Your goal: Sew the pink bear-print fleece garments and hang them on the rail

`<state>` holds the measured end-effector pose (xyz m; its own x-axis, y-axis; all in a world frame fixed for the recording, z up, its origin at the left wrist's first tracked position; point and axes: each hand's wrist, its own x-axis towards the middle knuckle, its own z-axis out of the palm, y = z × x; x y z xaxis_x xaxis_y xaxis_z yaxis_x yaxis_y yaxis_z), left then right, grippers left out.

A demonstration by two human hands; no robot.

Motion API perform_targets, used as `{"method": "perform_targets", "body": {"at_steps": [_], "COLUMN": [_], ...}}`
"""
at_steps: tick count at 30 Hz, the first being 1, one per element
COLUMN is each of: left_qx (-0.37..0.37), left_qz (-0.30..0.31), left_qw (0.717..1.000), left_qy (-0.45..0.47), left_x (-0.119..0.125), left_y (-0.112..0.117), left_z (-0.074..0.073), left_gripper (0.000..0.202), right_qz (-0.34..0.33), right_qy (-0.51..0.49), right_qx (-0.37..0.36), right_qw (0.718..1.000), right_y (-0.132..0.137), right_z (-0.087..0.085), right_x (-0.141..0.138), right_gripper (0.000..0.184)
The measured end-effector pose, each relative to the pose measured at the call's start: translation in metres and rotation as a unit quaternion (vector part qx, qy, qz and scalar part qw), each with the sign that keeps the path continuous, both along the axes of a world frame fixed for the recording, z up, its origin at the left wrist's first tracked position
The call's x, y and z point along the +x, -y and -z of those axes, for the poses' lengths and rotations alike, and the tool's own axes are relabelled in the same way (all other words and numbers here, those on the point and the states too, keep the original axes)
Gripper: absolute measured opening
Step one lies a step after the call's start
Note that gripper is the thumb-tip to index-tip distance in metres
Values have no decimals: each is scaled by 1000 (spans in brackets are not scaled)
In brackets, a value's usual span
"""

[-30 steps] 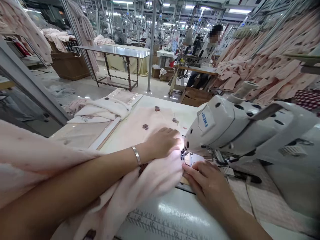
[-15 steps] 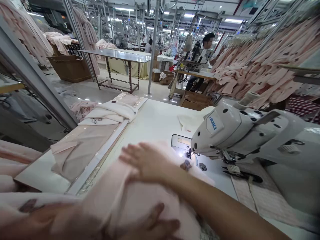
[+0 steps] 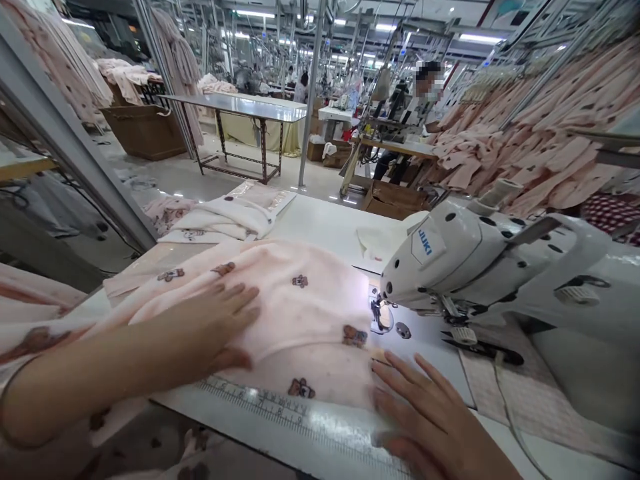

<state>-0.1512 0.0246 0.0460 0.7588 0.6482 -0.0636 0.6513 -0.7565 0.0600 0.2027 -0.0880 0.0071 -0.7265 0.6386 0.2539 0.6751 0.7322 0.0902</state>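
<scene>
Pale pink fabric with printed bears [image 3: 300, 313] lies spread over the sewing table, its right edge close to the needle area of a white sewing machine [image 3: 450, 267]. My left hand [image 3: 215, 327] rests flat on the fabric, fingers stretched out. At the lower right, my right hand [image 3: 425, 407] has its fingers spread, with the fingertips at the fabric's right corner. Whether they press on the cloth or just hover there, I cannot tell. A printed ruler scale [image 3: 280, 407] runs along the near table edge, partly under the fabric.
Folded white cloth [image 3: 225, 217] sits on the table's far left. Dark thread snips [image 3: 483, 348] lie beneath the machine arm. A metal post [image 3: 75, 127] rises at left. Beyond are a metal-topped table [image 3: 240, 107], cardboard boxes [image 3: 393, 200], a seated co-worker [image 3: 425, 100] and hanging pink garments [image 3: 560, 133].
My right hand has moved from on top of the fabric to its right corner. My left hand has come up onto the cloth, which now lies flatter and wider.
</scene>
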Motion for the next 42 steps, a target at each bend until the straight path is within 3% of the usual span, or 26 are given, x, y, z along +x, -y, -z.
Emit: {"method": "perform_targets", "body": {"at_steps": [3, 7, 9, 14, 17, 20, 26, 28, 32, 42], "left_qx": [-17, -60, -46, 18, 43, 47, 113, 103, 10, -4], "left_qz": [16, 86, 97, 128, 140, 132, 124, 147, 217, 216], "left_qw": [998, 992, 991, 981, 979, 979, 954, 955, 955, 965], "left_qy": [61, 73, 84, 144, 144, 150, 248, 238, 200, 151], "left_x": [50, 95, 103, 131, 149, 155, 157, 160, 158, 156], "left_y": [-10, -12, -7, 4, 2, -3, -5, -5, -5, -29], "left_z": [-5, 19, 26, 14, 17, 29, 44, 44, 42, 37], "left_gripper": [50, 65, 65, 25, 19, 16, 24, 23, 21, 33], "right_qz": [-11, -46, -13, 119, 153, 180, 208, 211, 251, 338], "right_qy": [-31, -66, -89, -63, -29, -15, -28, -31, -40, -79], "right_qx": [17, -149, -194, -75, -56, -63, -63, -64, -44, -38], "right_qw": [999, 986, 977, 988, 986, 982, 976, 975, 966, 937], "right_y": [1, -2, -2, -33, -61, -72, -57, -54, -56, -88], "right_z": [-11, -30, -32, -13, -1, 6, 12, 13, 14, 27], "right_x": [0, -4, 6, 27, 23, 20, 34, 36, 40, 54], "right_gripper": [41, 13, 9, 23, 25, 24, 26, 26, 30, 34]}}
